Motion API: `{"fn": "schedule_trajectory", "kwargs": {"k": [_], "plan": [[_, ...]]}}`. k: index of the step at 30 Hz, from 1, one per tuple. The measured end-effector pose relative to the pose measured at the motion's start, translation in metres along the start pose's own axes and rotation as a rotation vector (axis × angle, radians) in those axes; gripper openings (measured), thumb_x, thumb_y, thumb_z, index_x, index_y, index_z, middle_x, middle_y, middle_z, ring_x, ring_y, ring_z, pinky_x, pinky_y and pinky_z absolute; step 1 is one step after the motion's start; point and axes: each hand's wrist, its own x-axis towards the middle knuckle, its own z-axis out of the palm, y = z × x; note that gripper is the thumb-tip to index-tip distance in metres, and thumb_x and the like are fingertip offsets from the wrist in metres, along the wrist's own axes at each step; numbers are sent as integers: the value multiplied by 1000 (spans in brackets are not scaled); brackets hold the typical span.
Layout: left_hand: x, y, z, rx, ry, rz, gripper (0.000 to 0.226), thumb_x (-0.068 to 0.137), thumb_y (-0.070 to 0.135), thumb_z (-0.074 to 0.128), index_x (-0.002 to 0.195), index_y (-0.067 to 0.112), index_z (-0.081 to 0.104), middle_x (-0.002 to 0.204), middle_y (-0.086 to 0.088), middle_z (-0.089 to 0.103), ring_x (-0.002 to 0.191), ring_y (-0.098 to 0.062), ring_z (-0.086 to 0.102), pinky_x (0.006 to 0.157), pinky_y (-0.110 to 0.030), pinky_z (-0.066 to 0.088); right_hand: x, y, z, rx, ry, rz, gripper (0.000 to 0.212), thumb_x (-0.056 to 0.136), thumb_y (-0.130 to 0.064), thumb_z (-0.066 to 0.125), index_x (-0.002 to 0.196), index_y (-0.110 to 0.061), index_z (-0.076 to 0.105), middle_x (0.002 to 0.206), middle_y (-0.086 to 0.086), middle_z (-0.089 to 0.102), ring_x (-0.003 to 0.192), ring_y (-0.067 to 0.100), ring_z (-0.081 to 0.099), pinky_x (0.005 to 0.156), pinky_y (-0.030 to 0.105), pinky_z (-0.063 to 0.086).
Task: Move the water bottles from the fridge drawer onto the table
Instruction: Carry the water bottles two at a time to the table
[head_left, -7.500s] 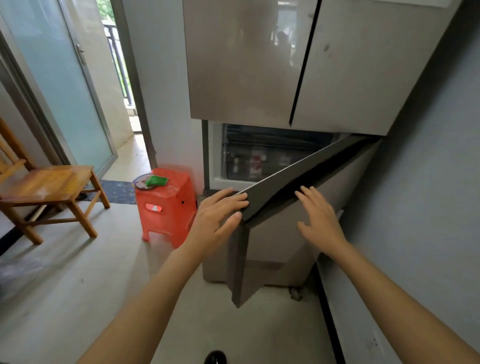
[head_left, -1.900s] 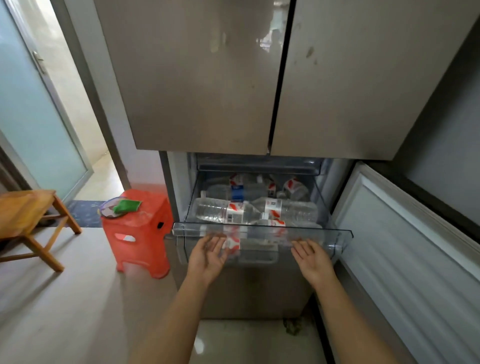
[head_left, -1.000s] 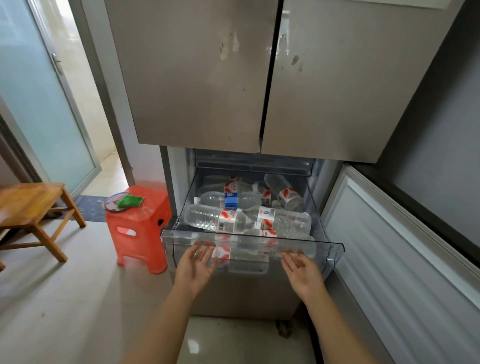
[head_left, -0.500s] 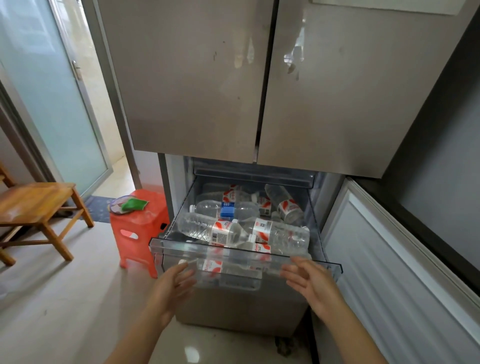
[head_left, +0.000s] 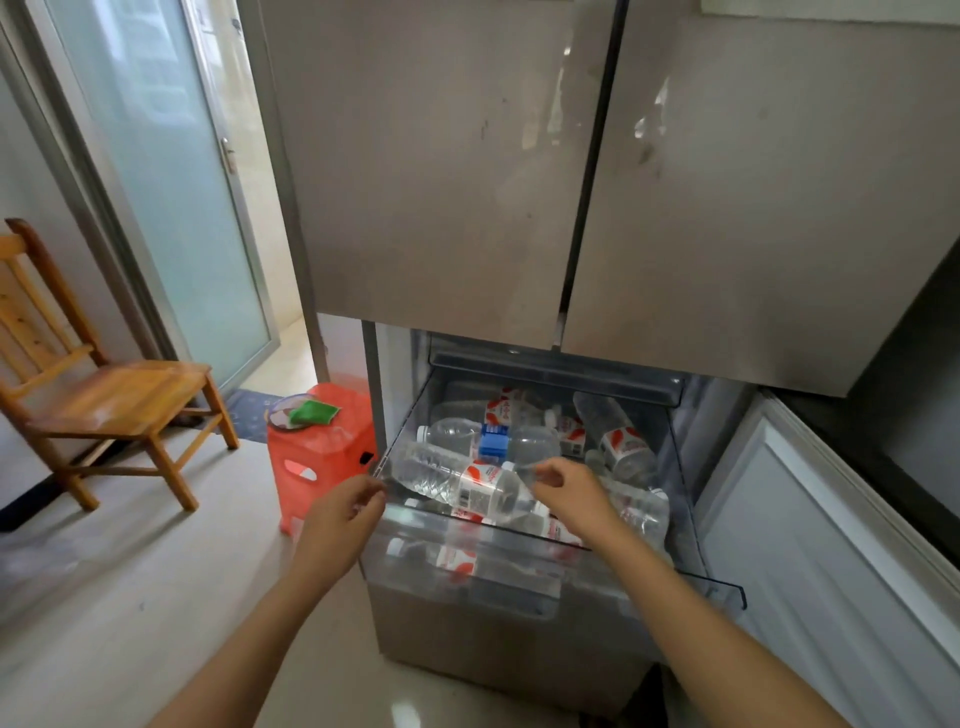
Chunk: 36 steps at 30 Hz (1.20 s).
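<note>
Orange stool (head_left: 324, 447) and wooden chair (head_left: 104, 395) flank drawer (head_left: 519, 577).

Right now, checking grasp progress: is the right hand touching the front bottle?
Cannot tell. In the head view the right hand overlaps the front bottle, fingers curled, no plain contact or gap.

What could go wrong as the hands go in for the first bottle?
1. The bottles lie piled loosely on their sides in the drawer; lifting the top bottle may let neighbours roll or shift.
2. Both the left hand and right hand are near that bottle with neither closed on it; clear, possibly slick plastic could slip from a loose grip.
3. The drawer is pulled far out; leaning on its front edge might strain it.
</note>
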Motion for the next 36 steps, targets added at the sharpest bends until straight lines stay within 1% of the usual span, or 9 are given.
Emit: {"fn": "schedule_trajectory", "kwargs": {"k": [4,7,12,16,20,24,29,33,36], "plan": [[35,-24,6,387,-58,283,35,75,34,41,77,12,68,71,-1,63,69,-22,57,58,-29,40,43,-11,19,-129,-22,2,34,88,-16,57,122,-12,53,123,6,57,106,17,54,85,24,43],[55,-34,9,561,-130,370,28,71,34,42,72,20,66,70,6,62,73,-13,47,55,-26,36,69,-12,29,-261,-15,0,40,86,-21,60,124,-12,51,125,7,56,111,21,55,90,29,44],[75,-75,15,494,-246,334,26,71,36,44,80,23,65,81,8,63,81,-8,42,62,-31,52,132,-22,48,-491,-92,-42,48,82,-21,62,127,-13,48,125,11,55,107,26,55,85,32,46],[79,-79,19,459,-296,411,20,72,36,46,80,25,62,81,11,62,79,-6,39,68,-20,39,173,-29,63,-663,-252,-33,66,82,-29,64,139,-17,34,136,8,47,117,25,51,94,34,44],[81,-81,20,436,-280,456,17,76,36,46,78,25,59,79,10,60,79,-8,38,68,-22,42,195,-26,80,-790,-420,-4,61,73,-31,71,127,-26,44,115,3,59,97,21,58,86,37,51],[81,-82,20,478,-294,458,22,78,37,44,76,23,61,76,10,60,77,-12,44,62,-28,52,196,-21,85,-854,-379,-71,67,70,-33,72,127,-32,39,102,-2,60,87,18,58,74,34,53],[80,-84,19,513,-284,465,25,76,37,43,74,21,63,72,7,61,78,-13,41,57,-30,53,148,-33,55,-575,-172,-124,81,70,-19,77,135,-34,30,97,-12,55,75,5,58,57,19,50],[85,-78,15,555,-277,563,25,70,41,43,79,27,62,79,9,63,77,-12,50,57,-32,54,89,-36,14,-239,69,-138,81,61,-22,85,124,-29,35,102,-15,46,101,13,50,80,24,42],[101,-45,23,657,-362,602,44,72,45,47,110,28,58,112,4,60,106,-20,55,80,-42,51,44,-28,-12,36,310,-174,75,58,-3,84,107,-30,35,101,-22,40,97,4,46,79,5,35]]}}
